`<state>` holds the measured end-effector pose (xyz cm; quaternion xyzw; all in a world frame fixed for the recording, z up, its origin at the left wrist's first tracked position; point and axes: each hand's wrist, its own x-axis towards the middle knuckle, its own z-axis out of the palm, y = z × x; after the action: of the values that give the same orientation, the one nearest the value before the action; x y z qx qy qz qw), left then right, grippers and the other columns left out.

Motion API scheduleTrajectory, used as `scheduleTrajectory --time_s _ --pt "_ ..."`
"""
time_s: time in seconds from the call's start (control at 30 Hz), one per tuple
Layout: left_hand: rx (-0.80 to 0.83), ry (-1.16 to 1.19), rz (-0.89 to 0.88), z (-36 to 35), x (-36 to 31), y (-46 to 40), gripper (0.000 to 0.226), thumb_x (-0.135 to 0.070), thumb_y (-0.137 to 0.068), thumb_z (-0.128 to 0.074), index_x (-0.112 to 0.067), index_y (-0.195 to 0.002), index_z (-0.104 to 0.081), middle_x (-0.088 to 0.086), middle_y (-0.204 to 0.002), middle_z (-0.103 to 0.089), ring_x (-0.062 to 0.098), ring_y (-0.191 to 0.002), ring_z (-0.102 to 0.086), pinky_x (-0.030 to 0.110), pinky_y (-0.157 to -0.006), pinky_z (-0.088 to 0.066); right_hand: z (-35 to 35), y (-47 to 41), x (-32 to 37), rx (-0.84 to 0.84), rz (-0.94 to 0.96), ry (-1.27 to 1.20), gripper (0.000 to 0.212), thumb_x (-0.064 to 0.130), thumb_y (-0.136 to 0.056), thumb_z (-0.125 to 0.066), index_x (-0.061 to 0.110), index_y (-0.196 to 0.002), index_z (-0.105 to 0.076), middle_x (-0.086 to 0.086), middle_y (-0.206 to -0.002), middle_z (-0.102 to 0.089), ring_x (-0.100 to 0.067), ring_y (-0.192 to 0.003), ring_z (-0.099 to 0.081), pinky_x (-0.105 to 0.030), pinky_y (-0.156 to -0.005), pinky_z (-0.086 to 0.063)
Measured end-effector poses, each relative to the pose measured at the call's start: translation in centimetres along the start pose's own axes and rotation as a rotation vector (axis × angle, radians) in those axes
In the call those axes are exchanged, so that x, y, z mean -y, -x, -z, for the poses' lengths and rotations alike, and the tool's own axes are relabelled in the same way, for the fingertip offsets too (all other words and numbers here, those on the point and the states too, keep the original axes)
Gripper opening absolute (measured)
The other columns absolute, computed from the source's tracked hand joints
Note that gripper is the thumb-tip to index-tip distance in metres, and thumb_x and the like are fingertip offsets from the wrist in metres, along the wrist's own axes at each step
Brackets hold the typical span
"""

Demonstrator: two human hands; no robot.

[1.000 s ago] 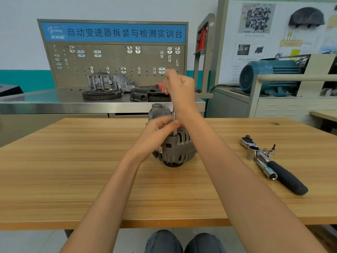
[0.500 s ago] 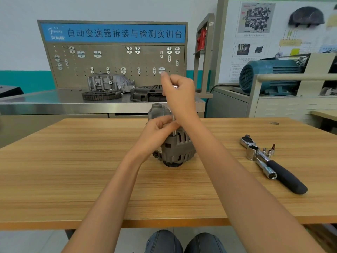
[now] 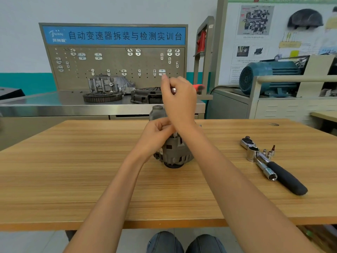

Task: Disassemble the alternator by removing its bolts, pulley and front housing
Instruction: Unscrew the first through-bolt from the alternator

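Alternator (image 3: 175,152), on table (image 3: 73,170) under both hands – bolt stage.
We had L hand (image 3: 156,136) pinching driver shaft (image 3: 175,133) at the housing, R hand (image 3: 179,99) fisted round its handle above. We judged unit heavy, rigid, ribbed; grip by body.

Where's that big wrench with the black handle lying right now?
In the head view, the ratchet wrench lies on the wooden table to the person's right, untouched, well apart from the alternator, with a few small sockets beside its head.
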<state>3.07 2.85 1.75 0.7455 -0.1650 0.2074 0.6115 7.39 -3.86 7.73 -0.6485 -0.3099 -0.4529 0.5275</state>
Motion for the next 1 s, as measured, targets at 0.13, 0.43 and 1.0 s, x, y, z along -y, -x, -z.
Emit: scheduleTrajectory --time_s 0.13,0.43,1.0 --pt "0.095 0.014 0.047 0.7 -0.4 -0.2 0.018 -0.025 -0.095 -0.052 -0.024 -0.093 -0.070 -0.009 -0.084 -0.074 0.004 -0.077 -0.069 0.012 -0.060 -0.049 0.7 -1.2 0.1 0.243 -0.404 -0.503 0.052 0.016 -0.094 -0.051 0.012 -0.043 -0.039 0.002 -0.045 -0.043 -0.013 -0.059 -0.053 -0.015 -0.065 -0.040" --pt "0.013 0.003 0.036 0.5 -0.1 -0.2 0.022 -0.012 -0.094 -0.054 -0.026 -0.089 -0.070 -0.010 -0.078 -0.074 0.003 -0.075 -0.068 0.014 -0.061 -0.051 0.1 0.2 0.2 -0.006 -0.090 -0.066 0.047 0.017 -0.095 -0.049 0.016 -0.049 -0.039 0.003 -0.050 -0.037 -0.015 -0.056 -0.041 -0.030 -0.061 -0.037" --pt "0.013 -0.001 0.032 0.4 -0.2 0.1 0.027 -0.010 -0.093 -0.055 -0.027 -0.079 -0.070 -0.009 -0.072 -0.073 0.001 -0.070 -0.067 0.013 -0.061 -0.049 0.0 0.4 0.8 -0.065 -0.145 -0.193 0.050 0.014 -0.096 -0.046 0.020 -0.047 -0.035 0.001 -0.051 -0.037 -0.017 -0.055 -0.040 -0.033 -0.055 -0.037"
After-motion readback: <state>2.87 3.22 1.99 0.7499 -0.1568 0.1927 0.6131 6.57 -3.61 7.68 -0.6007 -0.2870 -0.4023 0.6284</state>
